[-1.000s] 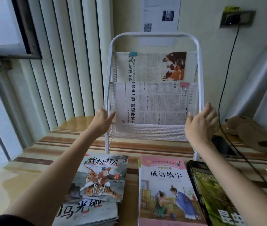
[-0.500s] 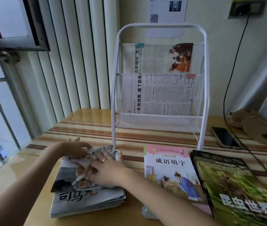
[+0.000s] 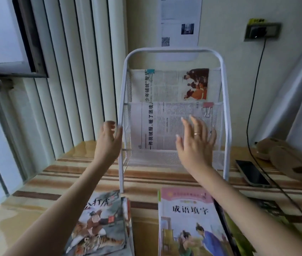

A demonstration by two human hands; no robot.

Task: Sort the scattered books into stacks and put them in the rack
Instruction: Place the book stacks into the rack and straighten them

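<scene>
A white wire rack (image 3: 227, 126) stands at the back of the striped table, with clipped newspapers (image 3: 157, 126) in its two shelves. My left hand (image 3: 108, 140) is open beside the rack's left post, fingertips at the post. My right hand (image 3: 196, 141) is raised with fingers spread in front of the lower shelf, holding nothing. Near me lie a stack topped by a tiger-cover book (image 3: 100, 224), a pink-topped book (image 3: 189, 218) and a green book (image 3: 238, 239), the last partly hidden under my right arm.
A phone (image 3: 251, 172) lies right of the rack, with a black cable (image 3: 253, 100) running up to a wall socket (image 3: 261, 32). Round wooden pieces (image 3: 285, 159) sit at the far right. A window and vertical slats (image 3: 63, 80) fill the left side.
Both hands left the tiger-cover stack and rose to the rack. The left is now at the left post, the right in front of the lower shelf.
</scene>
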